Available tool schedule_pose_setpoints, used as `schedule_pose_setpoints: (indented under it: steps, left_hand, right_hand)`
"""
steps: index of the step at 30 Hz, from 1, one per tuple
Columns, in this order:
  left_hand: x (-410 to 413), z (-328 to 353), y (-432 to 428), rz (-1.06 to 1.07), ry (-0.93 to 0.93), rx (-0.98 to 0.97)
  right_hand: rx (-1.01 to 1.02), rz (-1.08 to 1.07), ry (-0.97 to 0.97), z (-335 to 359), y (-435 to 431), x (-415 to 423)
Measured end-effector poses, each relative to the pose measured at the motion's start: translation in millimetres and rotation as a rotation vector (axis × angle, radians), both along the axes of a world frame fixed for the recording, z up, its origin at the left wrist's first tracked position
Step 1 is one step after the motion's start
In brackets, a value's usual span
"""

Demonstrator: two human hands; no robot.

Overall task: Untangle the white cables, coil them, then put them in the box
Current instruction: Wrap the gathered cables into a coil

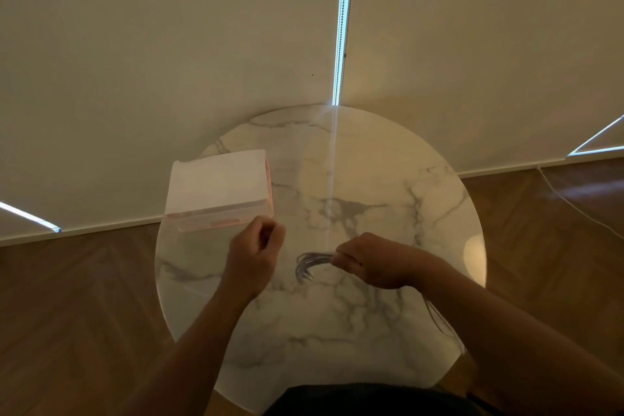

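Note:
A bundle of white cables (308, 265) curves over the middle of the round marble table (388, 186). My right hand (374, 260) grips the bundle at its right end, and its looped strands arc left and down from my fingers. More strands trail off the table edge under my right forearm. My left hand (255, 257) hovers to the left of the bundle with its fingers curled, and nothing shows in it. A pale pink box (217, 191) stands on the table's left side, just beyond my left hand; I cannot tell whether it stands open.
The table stands against cream roller blinds, with wooden herringbone floor (77, 314) on both sides. A thin white cord (570, 203) lies on the floor at the right. My dark clothing shows at the bottom edge.

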State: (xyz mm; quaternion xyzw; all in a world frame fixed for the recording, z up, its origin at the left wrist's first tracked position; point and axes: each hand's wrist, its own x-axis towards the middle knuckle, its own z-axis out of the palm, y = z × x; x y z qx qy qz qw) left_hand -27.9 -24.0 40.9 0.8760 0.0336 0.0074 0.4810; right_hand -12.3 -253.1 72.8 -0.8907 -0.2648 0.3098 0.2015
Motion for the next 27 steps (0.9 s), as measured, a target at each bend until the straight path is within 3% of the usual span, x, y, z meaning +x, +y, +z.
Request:
schedule_pose_setpoints:
  steps: [2, 4, 7, 12, 16, 27]
  left_hand:
    - [11.6, 2.2, -12.7, -0.282, 0.033, -0.098]
    - [16.6, 1.9, -26.3, -0.518, 0.196, -0.117]
    - [16.4, 1.8, -40.5, -0.644, 0.362, -0.201]
    - [14.8, 13.4, -51.3, -0.625, 0.779, -0.731]
    - [16.1, 19.3, -51.4, -0.580, 0.890, -0.946]
    - [20.8, 26.3, -31.2, -0.387, 0.802, -0.938]
  right_hand:
    - [-0.006, 0.014, 0.032, 7.0, -1.9, 4.7]
    - [0.004, 0.016, 0.039, 13.6, -7.5, 10.3]
    - [0.123, -0.042, 0.078, 24.4, -22.9, 17.7]
    - [0.312, -0.234, 0.400, 35.5, -44.6, 25.1]
    - [0.421, -0.299, 0.430, 30.0, -43.3, 27.7]
    - [0.642, -0.432, 0.574, -0.7, -34.3, 9.6]
